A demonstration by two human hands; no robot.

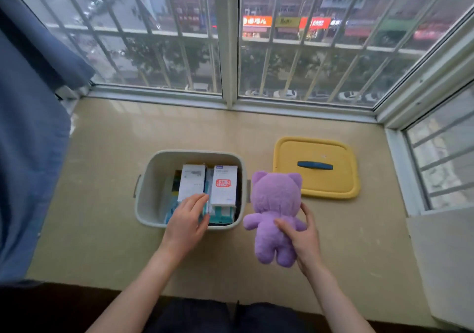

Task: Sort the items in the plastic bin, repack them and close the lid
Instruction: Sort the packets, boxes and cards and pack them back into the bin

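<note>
plastic bin (148,178): white boxes (192,182) inside; right grip (305,240) holds purple plush (275,196)

Left hand (186,219) and right hand (305,240) on bare forearms; dark trousers (195,316) below.

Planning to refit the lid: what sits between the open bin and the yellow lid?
In the head view, the purple plush toy, held by the right hand, fills the gap between bin and lid.

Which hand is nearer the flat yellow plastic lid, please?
Right. The right hand, holding a purple plush toy, is in front of the lid; the left hand is farther, over the grey plastic bin.
</note>
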